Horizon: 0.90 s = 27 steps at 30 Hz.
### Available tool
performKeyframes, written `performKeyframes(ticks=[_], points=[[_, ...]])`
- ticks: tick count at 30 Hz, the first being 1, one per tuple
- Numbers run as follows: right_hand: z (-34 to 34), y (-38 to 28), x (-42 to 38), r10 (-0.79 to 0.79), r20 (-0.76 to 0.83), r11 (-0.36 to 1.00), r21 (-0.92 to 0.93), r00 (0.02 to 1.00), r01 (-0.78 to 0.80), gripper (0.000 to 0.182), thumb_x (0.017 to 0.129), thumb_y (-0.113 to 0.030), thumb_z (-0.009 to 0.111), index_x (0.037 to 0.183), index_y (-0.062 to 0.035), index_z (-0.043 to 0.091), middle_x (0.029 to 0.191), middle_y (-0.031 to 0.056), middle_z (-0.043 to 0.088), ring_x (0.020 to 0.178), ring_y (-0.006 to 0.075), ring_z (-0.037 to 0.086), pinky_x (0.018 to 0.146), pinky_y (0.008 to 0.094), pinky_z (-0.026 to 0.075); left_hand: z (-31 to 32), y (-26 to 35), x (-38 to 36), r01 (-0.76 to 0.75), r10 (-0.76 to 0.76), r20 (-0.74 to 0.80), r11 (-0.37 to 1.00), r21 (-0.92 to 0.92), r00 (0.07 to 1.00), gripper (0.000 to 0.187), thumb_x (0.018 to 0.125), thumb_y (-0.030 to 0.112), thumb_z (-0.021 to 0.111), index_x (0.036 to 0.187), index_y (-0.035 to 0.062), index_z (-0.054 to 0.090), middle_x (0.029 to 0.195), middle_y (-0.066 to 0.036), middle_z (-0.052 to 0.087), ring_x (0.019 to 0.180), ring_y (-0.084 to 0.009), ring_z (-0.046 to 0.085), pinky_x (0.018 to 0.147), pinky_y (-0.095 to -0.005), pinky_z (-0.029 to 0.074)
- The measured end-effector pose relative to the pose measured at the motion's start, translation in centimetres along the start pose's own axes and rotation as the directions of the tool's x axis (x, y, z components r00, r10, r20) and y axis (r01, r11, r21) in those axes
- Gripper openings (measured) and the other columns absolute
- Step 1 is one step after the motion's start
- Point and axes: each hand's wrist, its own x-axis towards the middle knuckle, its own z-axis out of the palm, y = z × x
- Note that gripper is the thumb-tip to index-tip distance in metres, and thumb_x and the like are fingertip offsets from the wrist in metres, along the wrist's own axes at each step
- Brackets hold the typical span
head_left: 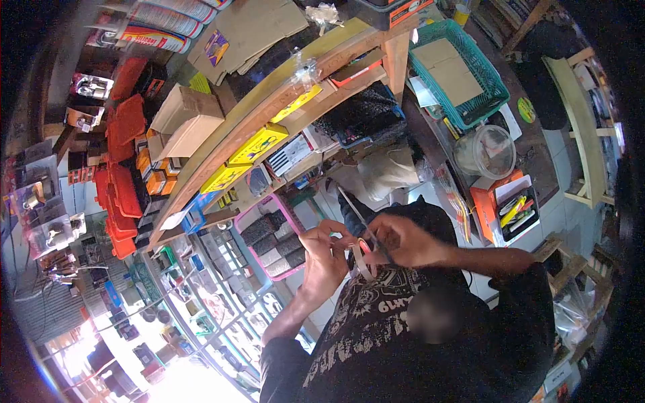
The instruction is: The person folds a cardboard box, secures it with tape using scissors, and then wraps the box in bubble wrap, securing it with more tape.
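In front of my chest, my left hand [324,260] is closed, its fingers pinching a pale ring that looks like a roll of tape [363,263]. Close on its right, my right hand [408,242] has its fingers bent inward, a little smeared by motion. A long, thin dark strip [353,208] slants down to the right hand's fingers, which appear closed on it. Between the hands shows a small orange-red spot [363,246], too small to name. The fingertips partly hide the ring.
Ahead runs a wooden shelf edge [269,111] with yellow boxes [259,143] below it. A pink-rimmed tray [272,238] stands near the left hand. Toward the right are a teal basket [494,101], a clear plastic tub [485,152] and an orange box [487,201]. Glass shelving [201,295] stands left.
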Motion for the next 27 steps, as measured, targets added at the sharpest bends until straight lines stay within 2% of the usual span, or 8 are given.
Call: performKeyframes(ticks=[2,3,4,6,9,15,22,27], points=[[-3.9,-3.9,-0.2,-0.121,0.106,0.944,-0.296,0.987,0.148,0.049,0.077,-0.027,0.089,0.108,-0.0040,0.059,0.074,0.0017,0.057,0.069,0.0114,0.056,0.059,0.0298,0.047,-0.4,1.2,0.2,0.138,-0.136,0.031,0.986,-0.091,0.990,0.047,0.091,-0.019,0.051,0.107,0.0101,0.018,0.102,-0.016,0.051,0.081,-0.0181,0.055,0.066,-0.0290,0.055],[-5.9,-4.8,-0.4,-0.046,0.195,0.930,-0.349,0.980,0.113,0.056,0.074,-0.038,0.089,0.108,-0.0048,0.059,0.082,0.0067,0.059,0.077,0.0195,0.062,0.063,0.0358,0.050,-0.5,1.4,0.3,0.140,-0.138,0.025,0.986,-0.091,0.990,0.047,0.091,-0.019,0.051,0.107,0.0101,0.018,0.102,-0.016,0.051,0.081,-0.0181,0.055,0.066,-0.0290,0.055],[-7.2,-6.1,-0.7,-0.046,0.200,0.930,-0.350,0.979,0.115,0.056,0.074,-0.038,0.089,0.108,-0.0048,0.059,0.082,0.0067,0.059,0.077,0.0195,0.062,0.063,0.0358,0.050,-0.7,1.6,0.3,0.186,-0.183,0.035,0.976,-0.113,0.982,0.045,0.092,-0.018,0.050,0.106,0.0101,0.018,0.102,-0.017,0.051,0.081,-0.0177,0.057,0.066,-0.0285,0.056],[-8.8,-8.7,-1.6,0.007,0.426,0.627,-0.707,0.905,0.327,0.063,0.074,-0.054,0.084,0.108,-0.0064,0.059,0.090,0.0110,0.060,0.085,0.0297,0.065,0.066,0.0430,0.051,-0.9,1.6,0.5,0.227,-0.223,0.049,0.964,-0.135,0.974,0.044,0.093,-0.018,0.050,0.106,0.0101,0.018,0.102,-0.017,0.052,0.080,-0.0174,0.058,0.065,-0.0279,0.057],[-8.6,-9.8,-2.1,0.068,0.509,0.548,-0.738,0.858,0.394,0.067,0.074,-0.063,0.077,0.106,-0.0073,0.060,0.092,0.0116,0.062,0.087,0.0358,0.066,0.068,0.0483,0.051,-0.7,1.4,0.5,0.219,-0.210,0.064,0.957,-0.190,0.976,0.046,0.091,-0.020,0.051,0.107,0.0096,0.019,0.100,-0.017,0.053,0.082,-0.0201,0.062,0.068,-0.0297,0.059],[-7.1,-11.4,-0.2,0.194,0.568,0.459,-0.773,0.800,0.438,0.065,0.075,-0.061,0.075,0.111,-0.0096,0.061,0.093,0.0090,0.058,0.084,0.0325,0.065,0.066,0.0469,0.049,-1.2,2.1,0.8,0.138,-0.118,0.118,0.974,-0.179,0.986,0.050,0.088,-0.023,0.055,0.107,0.0070,0.020,0.095,-0.016,0.052,0.082,-0.0230,0.064,0.072,-0.0336,0.060],[-7.0,-13.4,0.1,0.235,0.621,0.502,-0.736,0.748,0.453,0.072,0.072,-0.073,0.072,0.100,-0.0068,0.063,0.088,0.0139,0.065,0.089,0.0358,0.068,0.071,0.0487,0.053,-2.0,3.4,1.0,0.099,-0.105,0.149,0.994,0.050,0.983,0.047,0.087,-0.021,0.057,0.106,0.0022,0.021,0.096,-0.017,0.054,0.086,-0.0249,0.069,0.071,-0.0295,0.060],[-6.9,-12.5,0.7,0.229,0.628,0.450,-0.746,0.744,0.491,0.065,0.074,-0.068,0.072,0.104,-0.0109,0.064,0.088,0.0082,0.061,0.083,0.0301,0.067,0.066,0.0457,0.049,-1.9,3.9,1.2,0.081,-0.098,0.168,0.991,0.103,0.981,0.048,0.087,-0.019,0.061,0.106,0.0021,0.022,0.096,-0.017,0.053,0.086,-0.0238,0.068,0.072,-0.0294,0.060]])
